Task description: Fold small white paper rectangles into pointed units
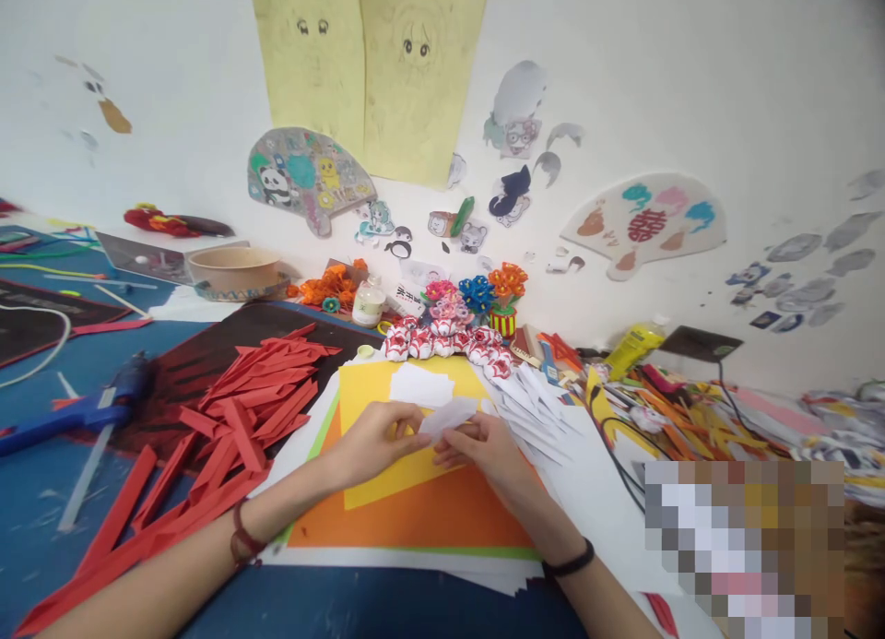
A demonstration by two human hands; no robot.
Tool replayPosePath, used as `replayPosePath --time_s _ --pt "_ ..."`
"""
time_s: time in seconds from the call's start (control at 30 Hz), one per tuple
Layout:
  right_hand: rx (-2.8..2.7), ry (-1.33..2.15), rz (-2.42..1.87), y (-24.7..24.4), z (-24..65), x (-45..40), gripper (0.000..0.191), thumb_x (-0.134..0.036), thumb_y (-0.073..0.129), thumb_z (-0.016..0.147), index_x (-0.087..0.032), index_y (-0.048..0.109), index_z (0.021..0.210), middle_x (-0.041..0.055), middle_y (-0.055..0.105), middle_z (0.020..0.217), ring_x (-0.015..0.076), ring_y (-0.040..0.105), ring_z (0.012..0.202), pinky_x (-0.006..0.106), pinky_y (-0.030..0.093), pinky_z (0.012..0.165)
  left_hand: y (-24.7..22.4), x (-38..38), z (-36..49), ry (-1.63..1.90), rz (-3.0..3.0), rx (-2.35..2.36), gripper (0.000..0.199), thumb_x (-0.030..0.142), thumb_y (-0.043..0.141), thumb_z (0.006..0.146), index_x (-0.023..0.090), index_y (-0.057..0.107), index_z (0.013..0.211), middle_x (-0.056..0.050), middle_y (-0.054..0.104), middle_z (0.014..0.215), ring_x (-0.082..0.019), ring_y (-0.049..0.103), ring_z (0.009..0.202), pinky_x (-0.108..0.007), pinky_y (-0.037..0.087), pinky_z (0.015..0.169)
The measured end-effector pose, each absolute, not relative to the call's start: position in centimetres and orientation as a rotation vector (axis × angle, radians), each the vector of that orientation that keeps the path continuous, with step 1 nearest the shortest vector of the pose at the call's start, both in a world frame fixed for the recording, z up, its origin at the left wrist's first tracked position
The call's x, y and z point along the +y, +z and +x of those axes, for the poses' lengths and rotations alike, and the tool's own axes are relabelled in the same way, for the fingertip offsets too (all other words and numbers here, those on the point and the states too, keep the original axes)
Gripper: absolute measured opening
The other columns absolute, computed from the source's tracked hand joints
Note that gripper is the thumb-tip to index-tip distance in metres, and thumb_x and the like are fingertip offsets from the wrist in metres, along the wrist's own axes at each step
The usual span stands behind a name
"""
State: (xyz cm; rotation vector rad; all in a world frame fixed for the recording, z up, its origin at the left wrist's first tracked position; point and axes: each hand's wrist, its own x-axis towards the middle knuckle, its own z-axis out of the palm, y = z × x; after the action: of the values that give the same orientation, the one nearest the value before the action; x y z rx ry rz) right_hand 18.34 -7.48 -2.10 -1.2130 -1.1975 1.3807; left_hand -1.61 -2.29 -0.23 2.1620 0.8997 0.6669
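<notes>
A small piece of white paper [448, 416] is held up between both hands, over a stack of coloured sheets. My left hand [383, 439] pinches its left end between thumb and fingers. At the lower right edge, my right hand [480, 441] grips the same piece. Beneath lie a yellow sheet [366, 491] and an orange sheet [415, 524]. Just beyond the fingers rests a small pile of white paper pieces [420, 386]. To the right of my right hand, several folded white paper strips [536, 413] spread out.
Folded red paper strips [255, 390] heap up at left, near a blue glue gun [114, 408]. Red-and-white paper pieces [442, 342] and flower crafts [477, 293] stand at the back, beside a bottle [369, 302]. A black cable [615, 445] and a yellow bottle [634, 346] are at right.
</notes>
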Motion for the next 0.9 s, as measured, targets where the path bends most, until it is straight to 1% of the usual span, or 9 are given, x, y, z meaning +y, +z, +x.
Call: replayPosePath --time_s 0.1,0.17,0.2,0.27,0.33,0.43,0.57,0.67,0.9 --pt "-1.312 1.33 -1.244 -2.1 19.3 -7.5 0.042 -0.05 0.075 0.073 -0.013 0.067 0.092 0.006 0.071 0.073 0.0172 0.066 0.058 0.029 0.051 0.057 -0.4 -2.3 -1.8 0.592 2.195 0.906 0.032 0.036 0.058 0.087 0.016 0.052 0.064 0.005 0.046 0.06 -0.01 0.041 0.059 -0.023 0.029 0.056" --pt "-1.363 1.213 -1.293 -2.2 20.1 -7.4 0.041 -0.049 0.075 0.073 -0.015 0.067 0.096 0.0027 0.069 0.07 0.0154 0.062 0.056 0.026 0.047 0.054 -0.6 -1.9 -2.2 0.539 2.221 0.898 0.028 0.035 0.06 0.085 0.016 0.052 0.065 0.004 0.05 0.063 -0.011 0.044 0.062 -0.023 0.03 0.058" --pt "-1.409 1.161 -1.314 -2.2 20.4 -7.4 0.037 -0.047 0.075 0.073 -0.015 0.068 0.092 0.0031 0.07 0.075 0.0155 0.062 0.061 0.027 0.047 0.058 -0.8 -1.7 -2.4 0.525 2.244 0.887 0.026 0.034 0.062 0.084 0.016 0.054 0.067 0.003 0.053 0.067 -0.011 0.047 0.064 -0.023 0.032 0.06" --pt "-1.598 1.021 -1.393 -2.4 20.7 -7.5 0.028 -0.042 0.076 0.074 -0.015 0.068 0.076 0.0018 0.067 0.07 0.0152 0.059 0.062 0.026 0.043 0.059 -1.2 -1.3 -2.9 0.514 2.325 0.846 0.02 0.03 0.063 0.083 0.016 0.056 0.07 0.002 0.059 0.074 -0.014 0.052 0.072 -0.025 0.036 0.067" --pt "-1.711 0.922 -1.483 -2.4 20.6 -7.7 0.024 -0.038 0.074 0.076 -0.016 0.068 0.072 0.0 0.064 0.064 0.014 0.054 0.059 0.026 0.038 0.056 -1.6 -1.2 -3.2 0.527 2.429 0.81 0.013 0.025 0.063 0.083 0.017 0.058 0.074 0.0 0.062 0.08 -0.016 0.055 0.08 -0.028 0.038 0.074" --pt "-1.796 0.747 -1.566 -2.4 19.9 -8.2 0.02 -0.034 0.07 0.08 -0.017 0.067 0.071 -0.0009 0.061 0.063 0.0136 0.052 0.059 0.025 0.035 0.055 -1.7 -1.3 -3.2 0.546 2.467 0.829 0.007 0.025 0.064 0.082 0.019 0.061 0.084 0.0 0.064 0.086 -0.018 0.057 0.087 -0.03 0.038 0.078" --pt "-1.873 0.57 -1.566 -2.2 19.2 -8.4 0.014 -0.029 0.068 0.082 -0.018 0.065 0.074 -0.0006 0.061 0.067 0.0145 0.052 0.062 0.025 0.035 0.056 -1.7 -1.5 -2.8 0.545 2.352 0.87 0.012 0.032 0.063 0.087 0.02 0.063 0.087 0.001 0.067 0.085 -0.017 0.059 0.084 -0.029 0.039 0.077" --pt "-1.885 0.565 -1.568 -2.2 19.3 -8.4 0.009 -0.026 0.067 0.083 -0.018 0.066 0.079 -0.0007 0.061 0.068 0.0143 0.053 0.062 0.025 0.037 0.056 -1.9 -1.6 -2.5 0.578 2.35 0.913 0.012 0.031 0.067 0.083 0.02 0.063 0.082 0.002 0.068 0.083 -0.017 0.059 0.083 -0.029 0.038 0.077" --pt "-1.834 0.58 -1.617 -2.4 18.9 -8.5 0.013 -0.029 0.071 0.08 -0.018 0.068 0.088 0.001 0.063 0.074 0.0166 0.055 0.068 0.027 0.04 0.06 -2.2 -1.8 -2.4 0.553 2.363 0.966 0.008 0.026 0.069 0.08 0.02 0.064 0.082 0.003 0.067 0.081 -0.018 0.058 0.084 -0.031 0.036 0.078"
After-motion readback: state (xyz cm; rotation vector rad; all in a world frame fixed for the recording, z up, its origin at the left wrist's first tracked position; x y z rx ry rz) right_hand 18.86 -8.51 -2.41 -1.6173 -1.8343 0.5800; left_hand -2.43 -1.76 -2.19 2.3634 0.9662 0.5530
